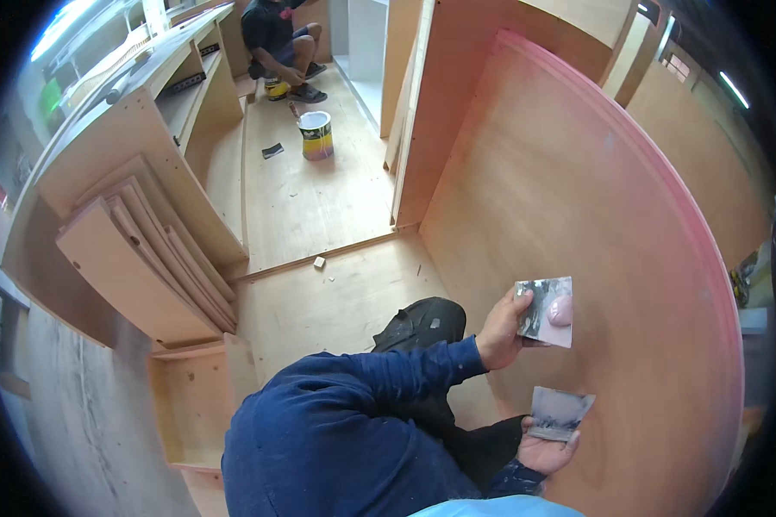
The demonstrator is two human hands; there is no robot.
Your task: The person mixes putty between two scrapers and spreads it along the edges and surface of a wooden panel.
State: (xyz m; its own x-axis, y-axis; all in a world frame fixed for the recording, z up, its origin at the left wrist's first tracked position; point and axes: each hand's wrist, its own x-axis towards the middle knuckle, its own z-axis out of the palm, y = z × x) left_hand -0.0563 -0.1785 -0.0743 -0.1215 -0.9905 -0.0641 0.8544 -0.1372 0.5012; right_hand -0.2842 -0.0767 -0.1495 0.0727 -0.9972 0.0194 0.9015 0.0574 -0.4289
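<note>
We hold two flat scrapers, one in each hand, both close against the big panel (595, 215) that stands upright before us. Our left hand (502, 329) is clamped on the upper scraper (543, 310), fingers behind it and thumb at its edge; that blade carries one pink blob of putty (560, 311) near its right side, and the rest of its face is smeared grey. Our right hand (545, 451) lies just below, palm up, closed on the lower scraper (559, 412), which is grey-stained and bears no blob that we can see. Whether either blade touches the panel we cannot tell. The panel has a pink tint along its curved outer rim. Left of the panel the plywood floor (336, 302) holds one small wood block (319, 262), and farther from the panel one paint can (316, 135) with a yellow and pink band stands open. Beyond the can one person (278, 39) squats in dark clothes beside a second, smaller can (275, 88). One small dark scrap (272, 150) lies just left of the bigger can. Far left of the panel, a stack of boards (142, 258), some five or six, leans against a cabinet (138, 129).
</note>
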